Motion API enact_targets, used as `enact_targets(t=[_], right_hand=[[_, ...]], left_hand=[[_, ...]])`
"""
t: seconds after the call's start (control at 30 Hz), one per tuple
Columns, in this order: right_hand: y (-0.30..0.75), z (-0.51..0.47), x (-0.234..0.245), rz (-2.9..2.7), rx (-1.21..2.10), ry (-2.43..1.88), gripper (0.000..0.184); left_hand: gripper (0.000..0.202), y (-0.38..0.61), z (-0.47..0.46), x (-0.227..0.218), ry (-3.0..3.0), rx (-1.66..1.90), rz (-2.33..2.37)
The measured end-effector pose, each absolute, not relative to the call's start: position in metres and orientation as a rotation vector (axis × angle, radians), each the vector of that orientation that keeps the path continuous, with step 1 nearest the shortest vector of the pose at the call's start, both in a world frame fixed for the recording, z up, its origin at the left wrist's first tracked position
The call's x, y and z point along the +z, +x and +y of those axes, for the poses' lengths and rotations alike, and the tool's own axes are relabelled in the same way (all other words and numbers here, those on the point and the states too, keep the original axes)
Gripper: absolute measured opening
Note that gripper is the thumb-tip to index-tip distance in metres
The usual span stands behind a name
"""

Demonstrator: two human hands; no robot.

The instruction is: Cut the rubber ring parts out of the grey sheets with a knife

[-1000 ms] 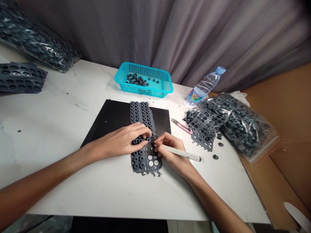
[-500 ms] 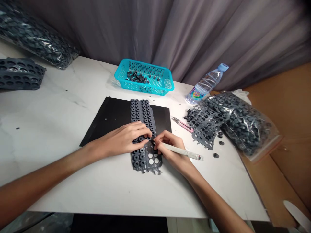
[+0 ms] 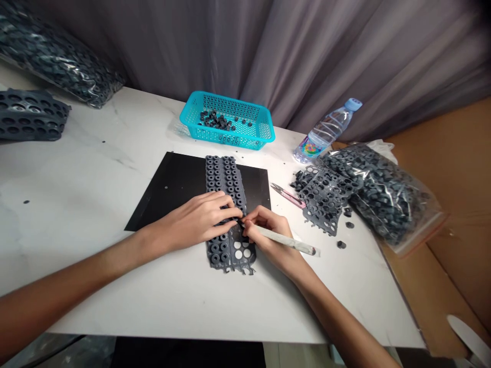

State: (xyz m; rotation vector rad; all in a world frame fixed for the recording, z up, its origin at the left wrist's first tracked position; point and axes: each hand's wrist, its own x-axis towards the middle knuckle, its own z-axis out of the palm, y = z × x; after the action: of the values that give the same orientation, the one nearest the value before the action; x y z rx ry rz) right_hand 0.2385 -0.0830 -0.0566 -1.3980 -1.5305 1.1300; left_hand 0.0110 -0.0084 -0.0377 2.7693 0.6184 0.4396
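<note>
A dark grey rubber sheet with rows of raised rings (image 3: 224,174) lies lengthwise in front of me, partly on a black mat (image 3: 174,179). Its lower right part has open holes. My left hand (image 3: 207,217) rests across the sheet, with thumb and forefinger pinched on a rubber ring at the right row, mostly hidden by the fingertips. Held like a pen in my right hand (image 3: 272,232) is a slim tool with a whitish handle (image 3: 287,239). Its tip meets the sheet beside my left fingertips, too small to make out.
Behind the mat stands a turquoise basket (image 3: 230,134) with loose black pieces. To the right are pink thread snips (image 3: 288,196), a punched rubber sheet (image 3: 324,199), a water bottle (image 3: 326,130) and a bag of black parts (image 3: 391,194). Another full bag (image 3: 57,56) lies far left.
My left thumb and forefinger have shifted slightly right and closed over the rubber ring that showed between them. The right hand and its tool have hardly moved.
</note>
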Motion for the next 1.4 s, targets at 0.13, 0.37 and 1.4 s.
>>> enact_targets(t=[0.13, 0.37, 1.4], right_hand=[[0.237, -0.084, -0.053, -1.572, 1.088, -1.4, 0.01], [0.232, -0.088, -0.047, -1.64, 0.989, -1.417, 0.018], [0.242, -0.082, -0.058, -1.387, 1.282, -1.35, 0.006]], left_hand=[[0.022, 0.013, -0.013, -0.041, 3.029, 0.352, 0.599], [0.035, 0.015, -0.019, -0.039, 3.193, 0.319, 0.43], [0.024, 0.008, -0.005, -0.038, 2.273, 0.43, 0.713]])
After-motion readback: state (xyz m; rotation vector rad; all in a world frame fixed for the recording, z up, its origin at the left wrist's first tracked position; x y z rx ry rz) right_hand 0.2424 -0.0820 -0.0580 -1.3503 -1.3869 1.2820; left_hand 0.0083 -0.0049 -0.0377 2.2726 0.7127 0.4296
